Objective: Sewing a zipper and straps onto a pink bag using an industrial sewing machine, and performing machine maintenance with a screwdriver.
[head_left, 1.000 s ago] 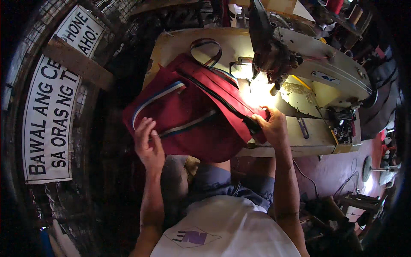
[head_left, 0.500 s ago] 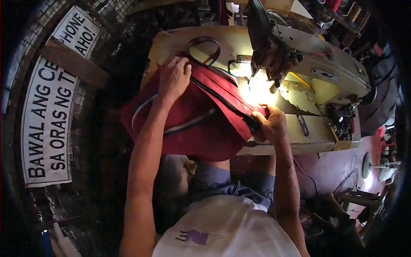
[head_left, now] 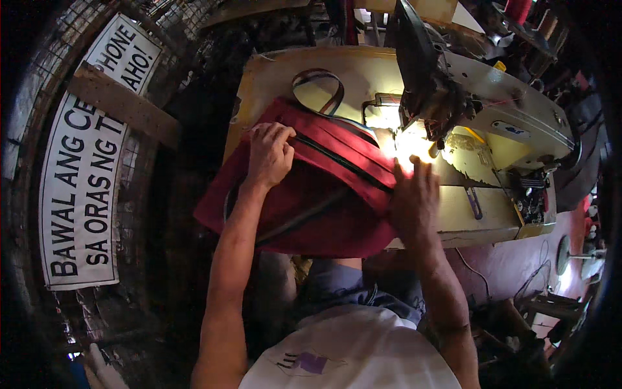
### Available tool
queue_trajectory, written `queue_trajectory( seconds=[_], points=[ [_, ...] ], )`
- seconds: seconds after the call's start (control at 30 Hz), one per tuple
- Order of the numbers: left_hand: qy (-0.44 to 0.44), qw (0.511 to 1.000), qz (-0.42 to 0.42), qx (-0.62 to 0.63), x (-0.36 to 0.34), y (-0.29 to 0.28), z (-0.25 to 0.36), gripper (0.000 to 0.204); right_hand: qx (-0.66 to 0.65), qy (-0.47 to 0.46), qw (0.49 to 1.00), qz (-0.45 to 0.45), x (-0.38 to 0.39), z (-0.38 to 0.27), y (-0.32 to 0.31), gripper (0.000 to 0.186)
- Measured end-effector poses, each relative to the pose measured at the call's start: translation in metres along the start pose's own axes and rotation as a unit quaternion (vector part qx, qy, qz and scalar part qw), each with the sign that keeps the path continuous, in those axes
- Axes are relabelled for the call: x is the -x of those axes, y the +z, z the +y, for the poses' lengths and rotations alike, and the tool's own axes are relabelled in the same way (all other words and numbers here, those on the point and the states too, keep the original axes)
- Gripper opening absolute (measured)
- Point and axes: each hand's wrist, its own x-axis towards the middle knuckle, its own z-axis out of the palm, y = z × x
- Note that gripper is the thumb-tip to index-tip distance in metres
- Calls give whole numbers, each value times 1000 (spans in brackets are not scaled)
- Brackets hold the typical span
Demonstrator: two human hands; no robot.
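A maroon cloth piece, like a bag panel, drapes over the near edge of the sewing table. A black zipper runs slantwise across it, and a striped webbing strap loops out at its far side. My left hand is closed on the cloth by the zipper's left end. At the zipper's right end, my right hand lies over the cloth, blurred, with its fingers stretched out and apart. Just beyond those fingers is the lit needle area of the sewing machine.
The pale tabletop has worn edges. Small thread snips lie on it to the right of my right hand. Thread spools stand at the back right. A wire mesh wall with a white sign rises at the left.
My right hand has gone from pinching the cloth's right end to lying over it with fingers extended. The cloth has flattened and the zipper is straighter. The view has shifted slightly.
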Motion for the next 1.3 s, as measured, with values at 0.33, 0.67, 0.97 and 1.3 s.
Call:
queue_trajectory(
  seconds=[0.33,0.67,0.97,1.3],
  points=[
    [85,991,72,79,-23,-85,57,14,-312,-323,888,-99,-94,-14,126,46],
    [270,864,415,-86,-21,-198,67,37,-494,-260,805,-201,-95,-4,150,41],
    [166,984,58,20,-51,-25,-15,25,-457,-72,882,-89,-19,36,-38,27],
    [28,990,81,112,-29,3,-30,25,-588,364,709,-138,82,-15,-33,40]
  ],
)
